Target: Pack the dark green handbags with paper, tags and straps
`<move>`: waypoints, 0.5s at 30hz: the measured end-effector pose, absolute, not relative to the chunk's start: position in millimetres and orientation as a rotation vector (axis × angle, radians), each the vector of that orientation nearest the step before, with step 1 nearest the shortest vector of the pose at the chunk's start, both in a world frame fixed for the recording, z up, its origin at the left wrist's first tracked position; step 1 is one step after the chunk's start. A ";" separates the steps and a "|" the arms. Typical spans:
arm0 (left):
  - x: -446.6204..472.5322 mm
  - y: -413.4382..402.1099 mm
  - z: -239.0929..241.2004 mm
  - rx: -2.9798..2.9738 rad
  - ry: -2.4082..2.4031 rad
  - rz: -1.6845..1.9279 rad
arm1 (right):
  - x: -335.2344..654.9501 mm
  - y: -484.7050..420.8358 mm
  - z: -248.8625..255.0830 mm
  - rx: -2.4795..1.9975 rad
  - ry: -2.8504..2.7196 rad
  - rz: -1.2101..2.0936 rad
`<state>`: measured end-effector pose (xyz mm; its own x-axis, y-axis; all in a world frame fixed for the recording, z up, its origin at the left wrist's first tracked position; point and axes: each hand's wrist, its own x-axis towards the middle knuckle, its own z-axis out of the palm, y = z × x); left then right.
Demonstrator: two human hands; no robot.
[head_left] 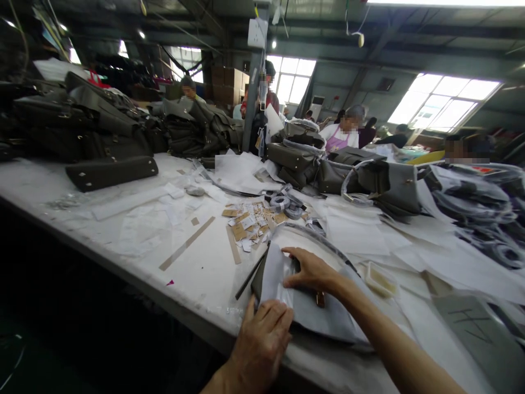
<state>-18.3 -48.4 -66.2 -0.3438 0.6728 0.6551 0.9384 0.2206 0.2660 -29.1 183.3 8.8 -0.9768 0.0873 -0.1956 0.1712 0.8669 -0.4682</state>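
Observation:
A grey handbag (pixel 334 323) lies at the table's near edge, its face covered by pale, sheer wrapping, with a small brown tab on it. Its long handle (pixel 328 241), sleeved in clear plastic, arches over the far side. My left hand (pixel 262 334) is closed over the bag's near left corner, fingers curled on the wrapping and thumb along the dark side. Resting on the bag's upper face, my right hand (pixel 309 268) has its thumb and forefinger apart beside a shiny clear patch. Its other fingers are partly hidden.
Paper tags (pixel 246 221) and wrapped coils (pixel 281 202) lie beyond the bag. White sheets (pixel 361 232) and a shallow clear tray (pixel 380 280) are to the right. Dark bags (pixel 110 172) pile up at the back, around a post (pixel 255 82). Several people are farther off.

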 end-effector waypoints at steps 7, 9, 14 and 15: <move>-7.1 -50.9 -68.1 -1.394 -1.728 -0.842 | 8.3 159.6 -1.6 0.195 2.956 -0.765; -9.0 -49.4 -66.3 -1.427 -1.738 -0.820 | 10.4 148.4 -14.5 0.188 3.107 -0.696; -22.2 -57.9 -56.5 -1.650 -1.746 -0.817 | 7.9 131.8 -42.7 0.077 3.185 -0.433; -27.1 -62.2 -50.0 -1.755 -1.781 -0.807 | 7.4 131.2 -44.5 0.066 3.175 -0.410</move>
